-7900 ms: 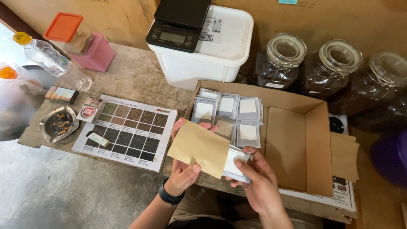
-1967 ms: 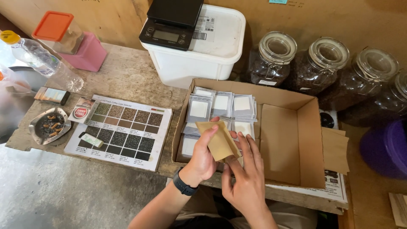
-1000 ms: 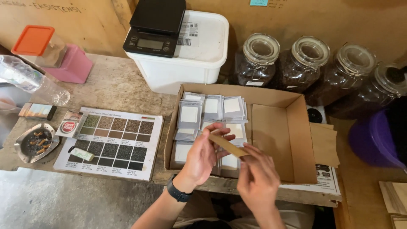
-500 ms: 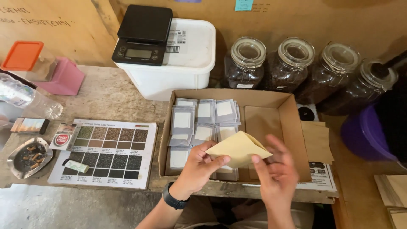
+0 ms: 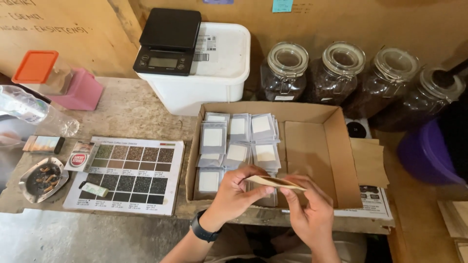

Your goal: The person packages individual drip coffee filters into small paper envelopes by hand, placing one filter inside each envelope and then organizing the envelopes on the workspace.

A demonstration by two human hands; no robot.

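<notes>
From my head camera, my left hand and my right hand are both pinched shut on a flat tan paper envelope, left fingers at its left end and right fingers under its right end, holding it nearly edge-on just above the near rim of the shallow open cardboard box on the worn wooden tabletop. The envelope looks feather-light, thin and floppy, easy to crease, so I judge the edges the best hold, with a light pinch. Beneath it lie rows of small white-windowed sachets; a printed colour chart lies left of the box.
</notes>
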